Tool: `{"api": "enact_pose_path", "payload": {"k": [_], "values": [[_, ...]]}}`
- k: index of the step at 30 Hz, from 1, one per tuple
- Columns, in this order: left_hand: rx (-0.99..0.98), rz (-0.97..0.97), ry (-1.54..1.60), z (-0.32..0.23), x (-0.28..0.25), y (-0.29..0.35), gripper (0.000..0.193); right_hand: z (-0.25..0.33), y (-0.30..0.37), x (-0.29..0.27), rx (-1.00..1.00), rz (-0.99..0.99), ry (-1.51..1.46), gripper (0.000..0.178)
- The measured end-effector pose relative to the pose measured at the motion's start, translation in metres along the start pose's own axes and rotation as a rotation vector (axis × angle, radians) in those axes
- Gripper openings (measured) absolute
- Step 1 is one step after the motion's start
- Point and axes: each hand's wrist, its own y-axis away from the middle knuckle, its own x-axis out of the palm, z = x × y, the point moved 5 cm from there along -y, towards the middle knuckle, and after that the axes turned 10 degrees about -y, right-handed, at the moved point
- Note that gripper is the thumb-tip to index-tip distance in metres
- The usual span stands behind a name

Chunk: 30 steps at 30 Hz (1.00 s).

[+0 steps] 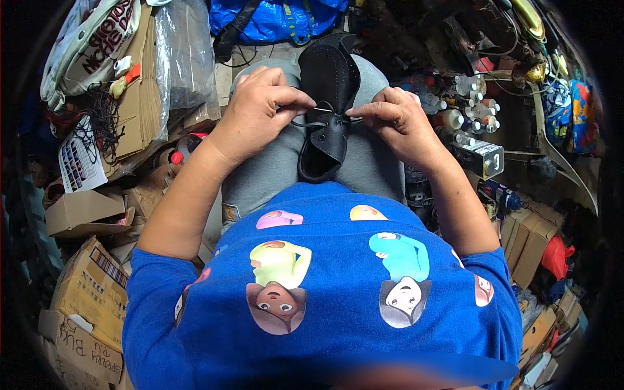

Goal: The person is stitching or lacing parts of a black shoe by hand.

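A black shoe [330, 70] lies lengthwise between my thighs, its toe end pointing away from me and its round heel opening close to my belly. Stitching and small holes run along its edges. A thin dark lace [323, 109] loops across the middle of the shoe, over the eyelet flaps. On the left side, my left hand [263, 101] pinches the lace between thumb and forefinger. From the right, my right hand [398, 122] reaches in with its forefinger stretched to the lace, thumb tucked beneath. Both hands sit just above the shoe.
Flattened cardboard and a clear plastic bag [186, 65] stand at the left. Cardboard boxes [88, 283] pile up lower left. Several small bottles [478, 110] and a metal can [484, 159] crowd the right side. A blue bag [279, 19] lies ahead beyond my knees.
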Motion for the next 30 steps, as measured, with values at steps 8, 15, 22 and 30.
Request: {"api": "enact_pose_path", "payload": {"k": [8, 15, 22, 30], "values": [[0.008, 0.031, -0.011, -0.004, 0.001, -0.002, 0.022, 0.0, -0.002, -0.001, 0.0, -0.012, -0.033, 0.036], [-0.001, 0.064, -0.048, 0.0, -0.01, 0.0, 0.022, 0.003, 0.0, -0.002, -0.024, -0.032, 0.007, 0.032], [-0.025, 0.075, -0.099, 0.0, -0.001, 0.001, 0.023, 0.005, 0.001, 0.0, -0.048, -0.038, 0.026, 0.031], [0.017, 0.07, -0.053, 0.0, -0.002, 0.001, 0.022, 0.004, -0.001, -0.001, -0.022, -0.02, 0.016, 0.03]]}}
